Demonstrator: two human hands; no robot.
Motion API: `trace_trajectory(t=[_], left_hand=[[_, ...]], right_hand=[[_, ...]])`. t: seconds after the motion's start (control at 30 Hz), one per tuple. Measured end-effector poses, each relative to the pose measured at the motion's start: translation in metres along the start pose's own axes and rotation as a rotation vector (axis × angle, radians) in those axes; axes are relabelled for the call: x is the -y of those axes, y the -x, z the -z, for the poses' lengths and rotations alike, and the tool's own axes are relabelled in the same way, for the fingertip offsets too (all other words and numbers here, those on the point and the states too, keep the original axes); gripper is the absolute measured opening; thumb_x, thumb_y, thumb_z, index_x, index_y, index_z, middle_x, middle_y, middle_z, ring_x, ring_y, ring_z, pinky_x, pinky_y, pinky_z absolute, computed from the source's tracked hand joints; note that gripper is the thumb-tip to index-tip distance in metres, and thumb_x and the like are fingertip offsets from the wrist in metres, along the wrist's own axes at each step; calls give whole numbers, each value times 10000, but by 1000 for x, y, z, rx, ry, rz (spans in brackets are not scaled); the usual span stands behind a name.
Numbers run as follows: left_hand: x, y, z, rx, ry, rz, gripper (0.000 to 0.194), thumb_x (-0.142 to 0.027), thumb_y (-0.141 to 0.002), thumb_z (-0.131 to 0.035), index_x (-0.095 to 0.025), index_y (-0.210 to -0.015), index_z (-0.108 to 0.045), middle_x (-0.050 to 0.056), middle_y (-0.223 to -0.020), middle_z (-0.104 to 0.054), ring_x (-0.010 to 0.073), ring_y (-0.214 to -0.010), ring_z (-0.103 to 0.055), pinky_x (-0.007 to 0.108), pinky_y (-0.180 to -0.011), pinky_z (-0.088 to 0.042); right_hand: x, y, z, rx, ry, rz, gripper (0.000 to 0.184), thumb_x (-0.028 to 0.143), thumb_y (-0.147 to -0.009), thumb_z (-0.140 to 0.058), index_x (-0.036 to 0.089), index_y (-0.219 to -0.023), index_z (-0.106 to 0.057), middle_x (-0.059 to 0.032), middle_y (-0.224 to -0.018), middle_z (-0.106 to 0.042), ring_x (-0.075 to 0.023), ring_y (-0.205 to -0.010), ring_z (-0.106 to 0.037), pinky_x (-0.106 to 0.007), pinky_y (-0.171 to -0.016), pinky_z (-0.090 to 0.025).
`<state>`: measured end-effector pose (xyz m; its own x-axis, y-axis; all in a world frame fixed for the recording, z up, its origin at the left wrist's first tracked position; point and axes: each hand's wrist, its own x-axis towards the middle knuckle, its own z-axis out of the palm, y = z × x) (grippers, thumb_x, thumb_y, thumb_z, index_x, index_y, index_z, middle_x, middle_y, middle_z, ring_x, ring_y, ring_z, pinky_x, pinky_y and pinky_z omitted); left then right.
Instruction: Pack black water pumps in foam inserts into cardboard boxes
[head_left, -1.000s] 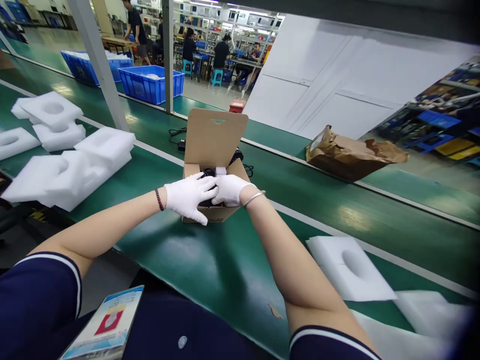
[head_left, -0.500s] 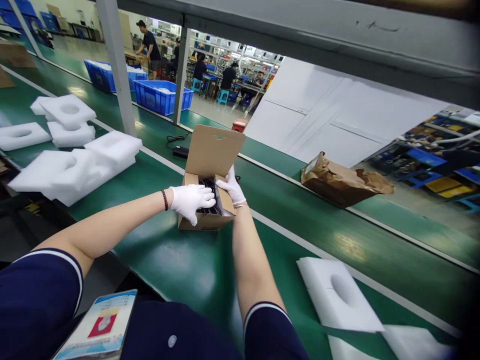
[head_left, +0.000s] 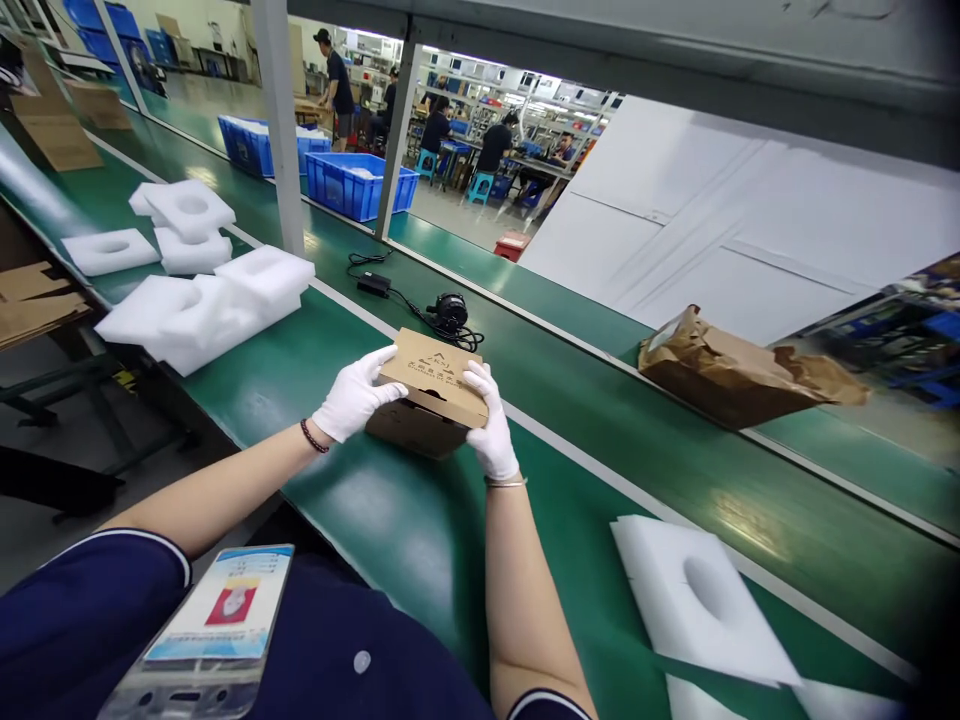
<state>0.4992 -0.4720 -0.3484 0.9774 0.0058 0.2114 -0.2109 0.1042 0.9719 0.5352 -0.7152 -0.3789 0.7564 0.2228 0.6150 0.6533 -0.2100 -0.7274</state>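
A small brown cardboard box (head_left: 416, 430) stands on the green conveyor in front of me, its printed lid (head_left: 435, 368) folded down over the top. The lid's front edge looks slightly raised from the box. White-gloved, my left hand (head_left: 351, 398) grips the lid's left side between thumb and fingers. On the opposite side my right hand (head_left: 491, 425) has its fingers on top of the lid and its thumb at the front corner. What lies inside the box is hidden. Just behind it are a round black pump-like device (head_left: 451, 312) with a coiled cable and a black power adapter (head_left: 373, 284).
White foam pieces with cut-outs (head_left: 202, 310) are piled at left, and another foam block (head_left: 705, 595) lies at right. Crumpled brown paper packaging (head_left: 742, 370) rests beyond the belt. A blue crate (head_left: 360, 185) and metal posts (head_left: 279, 130) line the far side. People work in the background.
The lid stood upright before and is now folded down. My left hand has moved from the black cables inside to the lid's left side; my right hand has shifted onto its right side.
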Motion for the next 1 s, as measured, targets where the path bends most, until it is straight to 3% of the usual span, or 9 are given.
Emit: trace_trajectory(t=[0.13,0.27,0.47,0.63,0.73,0.8,0.9,0.97,1.0], left_hand=[[31,4,-7,-214,-258,-228,611,-509,-742,-801,-202,-1257,-680,124,-1411,-537,309,-1358,-486,466,-1210,-349],[42,-1,-1,-46,-296,-426,387,-503,-878,-681,-208,-1122,-738,122,-1397,-584,309,-1424,-428,516,-1228,-308],[45,-12,17,165,-514,-741,523,-512,-756,-803,-186,-1152,-700,140,-1245,-690,342,-1295,-568,609,-1169,-361],[43,-15,23,163,-639,-840,409,-461,-788,-793,-193,-1082,-698,118,-1145,-731,305,-1240,-615,536,-1099,-474],[42,-11,22,138,-691,-806,387,-454,-774,-807,-200,-1045,-699,110,-1118,-738,307,-1244,-611,537,-1083,-480],[43,-4,18,93,-689,-665,461,-500,-721,-836,-204,-1046,-696,138,-1255,-679,350,-1379,-480,595,-1144,-383],[46,10,7,3,-539,-397,620,-579,-648,-855,-177,-1083,-668,192,-1599,-309,396,-1518,-187,613,-1185,-290],[46,18,-2,-34,-402,-295,616,-567,-695,-825,-153,-1111,-637,199,-1656,-114,372,-1524,-181,549,-1194,-315],[46,20,-7,-53,-348,-270,592,-551,-719,-810,-151,-1115,-626,198,-1657,-110,353,-1516,-226,516,-1199,-323]], right_hand=[[2,11,-17,-156,37,88,374,472,-909,-652,223,-1184,-603,-100,-1351,-601,-323,-1473,-331,-656,-1218,-182],[1,11,-28,-257,37,196,217,369,-952,-616,218,-1108,-623,-66,-1232,-658,-264,-1314,-542,-649,-1223,-215],[-2,17,-35,-353,62,287,112,282,-968,-594,227,-1014,-681,-7,-1048,-717,-203,-1035,-696,-645,-1188,-330],[-6,26,-26,-274,260,355,237,416,-966,-597,229,-1063,-707,-48,-1103,-732,-289,-1235,-612,-656,-1137,-372],[14,24,-23,-182,493,314,298,503,-940,-611,236,-977,-736,-68,-1077,-740,-348,-1332,-518,-688,-1117,-326],[34,21,-26,-98,560,249,263,447,-953,-606,250,-843,-741,-42,-1013,-749,-347,-1334,-504,-693,-1116,-288],[55,17,-33,45,584,201,304,387,-960,-601,245,-712,-706,-18,-997,-743,-311,-1251,-558,-668,-1128,-262],[56,17,-36,21,596,225,269,386,-950,-624,238,-739,-702,-27,-1008,-737,-262,-1129,-629,-628,-1149,-262],[54,18,-37,-30,605,259,238,380,-954,-625,239,-782,-708,-32,-1003,-736,-234,-1066,-655,-602,-1159,-269]])
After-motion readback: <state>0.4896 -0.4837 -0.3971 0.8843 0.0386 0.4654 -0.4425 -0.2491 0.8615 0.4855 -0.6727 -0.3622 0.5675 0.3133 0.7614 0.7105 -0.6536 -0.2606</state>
